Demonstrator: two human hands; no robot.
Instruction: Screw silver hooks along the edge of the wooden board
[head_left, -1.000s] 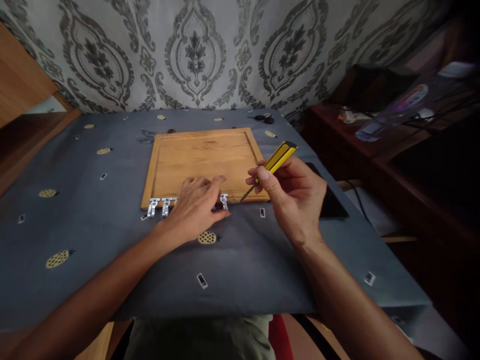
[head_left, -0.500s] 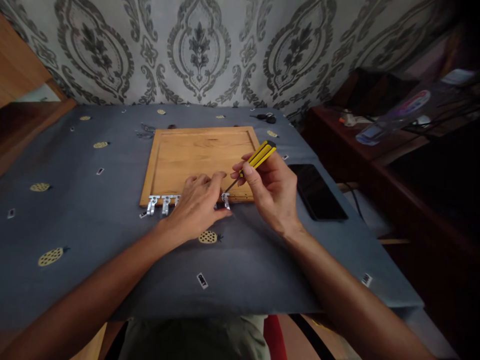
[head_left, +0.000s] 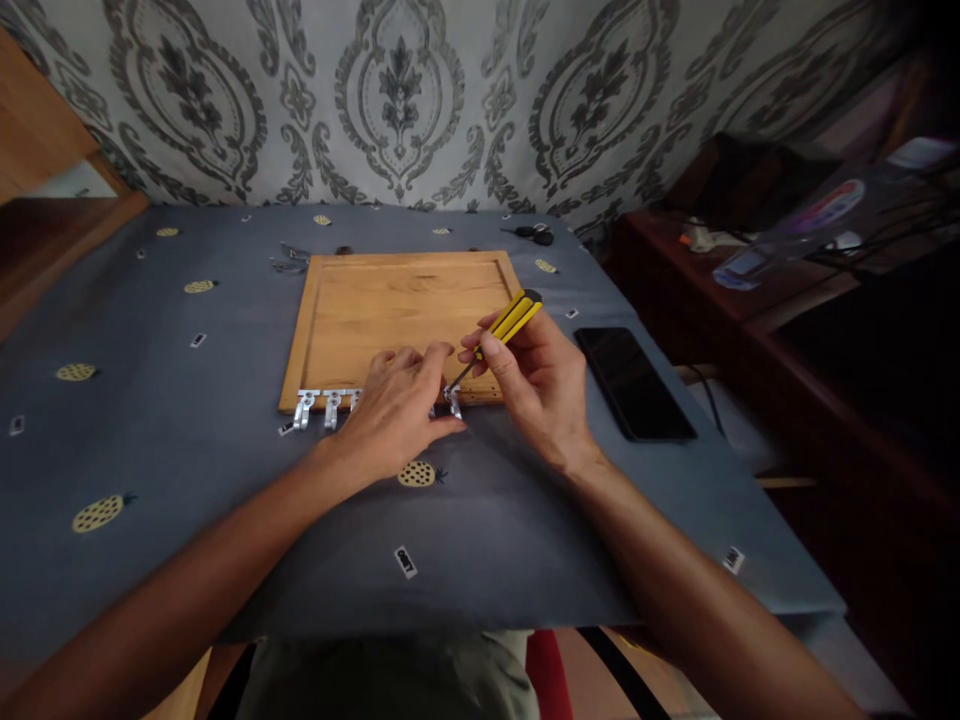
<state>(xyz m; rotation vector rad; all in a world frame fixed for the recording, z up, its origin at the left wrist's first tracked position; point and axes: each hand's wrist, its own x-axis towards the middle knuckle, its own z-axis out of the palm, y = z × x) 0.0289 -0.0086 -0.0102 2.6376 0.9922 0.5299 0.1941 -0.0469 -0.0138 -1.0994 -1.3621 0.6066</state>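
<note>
A wooden cabinet door panel (head_left: 405,310) lies flat, with several silver hinges (head_left: 331,408) along its near edge. My right hand (head_left: 544,385) grips a yellow-and-black screwdriver (head_left: 516,318), tilted down and to the left. Its tip meets the rightmost visible hinge (head_left: 454,402). Fingers apart, my left hand (head_left: 397,405) rests over the near edge of the panel, its thumb stretched out by the lower end of that hinge. It covers some of the hinges in the middle, and whether the thumb presses on the metal is unclear.
A black phone (head_left: 636,383) lies right of the panel on the grey tablecloth (head_left: 225,500). Behind the panel are a dark key-like item (head_left: 534,234) and small metal pieces (head_left: 291,258). A plastic bottle (head_left: 802,225) leans over the dark red furniture at the right.
The screwdriver handle and my right hand have shifted slightly left and down. The tip stays at the same hinge, and my left hand has hardly moved.
</note>
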